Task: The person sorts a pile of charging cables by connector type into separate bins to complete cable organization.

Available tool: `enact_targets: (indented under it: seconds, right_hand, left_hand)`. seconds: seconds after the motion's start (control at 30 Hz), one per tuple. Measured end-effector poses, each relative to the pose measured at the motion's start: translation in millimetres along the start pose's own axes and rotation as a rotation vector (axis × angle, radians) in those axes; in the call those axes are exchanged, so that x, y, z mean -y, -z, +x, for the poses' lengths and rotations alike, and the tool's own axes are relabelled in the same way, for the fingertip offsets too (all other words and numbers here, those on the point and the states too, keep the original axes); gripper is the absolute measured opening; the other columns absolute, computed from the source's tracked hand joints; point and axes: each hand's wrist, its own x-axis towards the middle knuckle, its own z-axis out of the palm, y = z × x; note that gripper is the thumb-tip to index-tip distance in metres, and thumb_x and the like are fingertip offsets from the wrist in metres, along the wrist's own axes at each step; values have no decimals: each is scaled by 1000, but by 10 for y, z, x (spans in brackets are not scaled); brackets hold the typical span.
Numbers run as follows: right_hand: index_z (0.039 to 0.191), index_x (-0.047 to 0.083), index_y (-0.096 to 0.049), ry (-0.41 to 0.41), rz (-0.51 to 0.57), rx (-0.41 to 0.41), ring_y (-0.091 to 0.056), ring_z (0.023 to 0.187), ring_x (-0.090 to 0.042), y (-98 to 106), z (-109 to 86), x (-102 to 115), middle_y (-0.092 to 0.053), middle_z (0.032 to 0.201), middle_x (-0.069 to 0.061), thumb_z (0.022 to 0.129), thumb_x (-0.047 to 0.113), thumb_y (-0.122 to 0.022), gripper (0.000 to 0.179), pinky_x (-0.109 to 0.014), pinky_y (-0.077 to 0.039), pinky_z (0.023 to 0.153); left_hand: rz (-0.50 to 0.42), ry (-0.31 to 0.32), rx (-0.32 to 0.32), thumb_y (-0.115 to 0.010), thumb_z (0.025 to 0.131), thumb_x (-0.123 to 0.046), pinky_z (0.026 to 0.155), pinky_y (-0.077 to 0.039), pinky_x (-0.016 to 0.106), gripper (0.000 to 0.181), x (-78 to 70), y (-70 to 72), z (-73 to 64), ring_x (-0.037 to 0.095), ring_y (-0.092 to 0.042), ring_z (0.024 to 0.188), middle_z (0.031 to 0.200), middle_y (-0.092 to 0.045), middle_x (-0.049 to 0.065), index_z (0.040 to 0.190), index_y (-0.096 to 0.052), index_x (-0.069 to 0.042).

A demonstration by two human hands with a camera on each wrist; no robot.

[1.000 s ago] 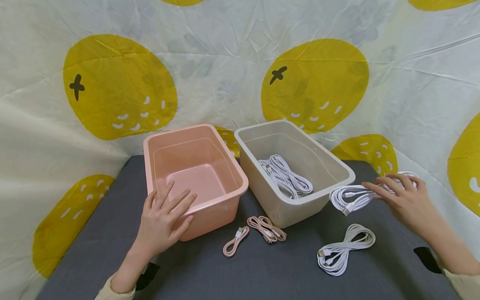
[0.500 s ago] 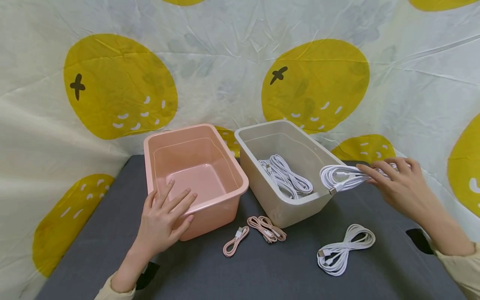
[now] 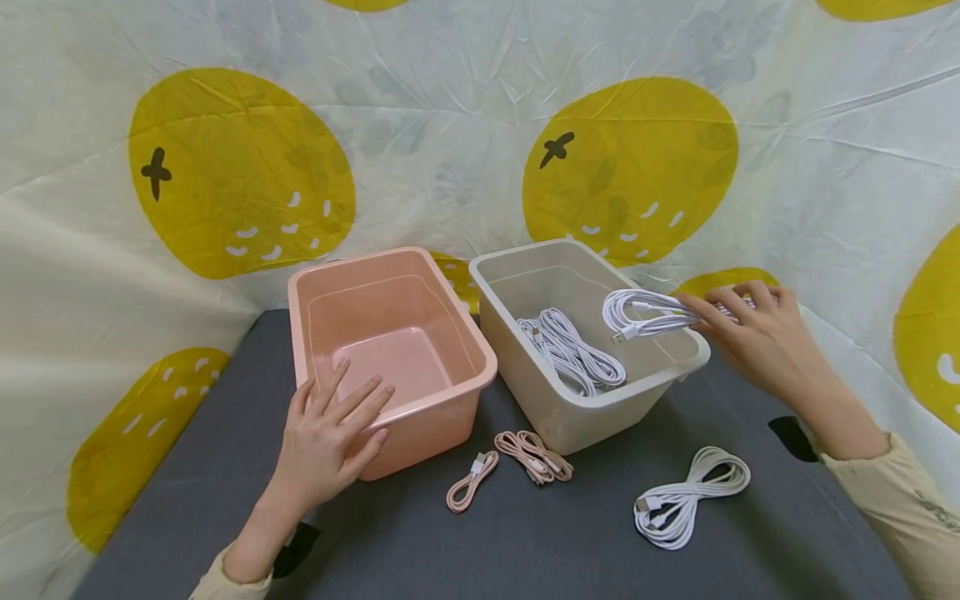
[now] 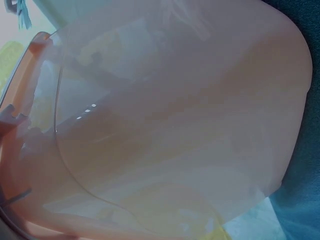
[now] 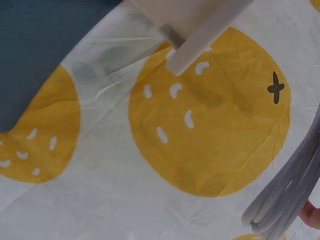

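My right hand (image 3: 757, 333) holds a coiled white USB cable (image 3: 645, 313) above the right part of the beige bin (image 3: 517, 383). In the right wrist view, loops of that cable (image 5: 285, 195) show at the right edge with a fingertip beside them. Inside the beige bin lie several coiled white cables (image 3: 573, 350). My left hand (image 3: 322, 437) has its fingers spread over the near rim of the pink bin (image 3: 442, 417). The left wrist view is filled by the pink bin's outer wall (image 4: 190, 120).
On the dark grey table (image 3: 562, 542), a small pink USB cable (image 3: 472, 482) and a coiled pink cable (image 3: 534, 458) lie in front of the bins. Another coiled white cable (image 3: 690, 498) lies at the front right. A fruit-print cloth (image 3: 442, 158) hangs behind the bins.
My right hand has carried the white cable leftward and up, from beside the beige bin to over it. My left hand has stayed at the pink bin's rim.
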Motion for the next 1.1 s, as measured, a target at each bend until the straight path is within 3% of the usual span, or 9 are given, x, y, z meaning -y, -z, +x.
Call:
enact_targets:
  seconds: [0.2, 0.47, 0.6, 0.7, 1.1]
  right_hand:
    - [115, 17, -56, 12, -16, 7, -48, 85, -36, -66, 197, 18, -57, 92, -11, 95, 46, -19, 51, -52, -35, 68]
    - [115, 16, -54, 7, -33, 8, -47, 83, -36, -157, 429, 77, -55, 90, -12, 96, 43, -19, 49, -49, -36, 63]
    - [115, 14, -53, -4, -43, 11, -46, 82, -36, -220, 514, 102, -55, 91, -14, 92, 30, -43, 30, -48, -37, 61]
    - [117, 14, -52, -20, -54, 22, -45, 81, -36, -265, 574, 124, -54, 92, -15, 81, 21, -59, 37, -48, -36, 61]
    - [112, 11, -54, -85, -45, -61, -40, 75, -35, -472, 876, 224, -50, 88, -14, 83, 15, -58, 29, -47, -30, 56]
  left_hand:
    - [4, 1, 2, -32, 90, -49, 90, -28, 60, 48, 0, -4, 5, 27, -37, 129, 112, -64, 5, 115, -61, -20]
    - [6, -1, 5, -32, 90, -49, 89, -28, 60, 48, -3, -11, 3, 28, -38, 128, 112, -65, 4, 115, -61, -20]
    - [6, -2, 7, -32, 90, -49, 89, -28, 60, 48, -6, -12, 2, 28, -38, 128, 112, -64, 4, 115, -61, -20]
    - [8, -4, 7, -32, 90, -49, 89, -28, 60, 48, -8, -10, -1, 28, -38, 128, 112, -64, 4, 115, -61, -21]
    - [9, 0, 4, -32, 90, -49, 90, -28, 60, 47, -8, -1, -2, 24, -33, 132, 112, -64, 5, 116, -61, -20]
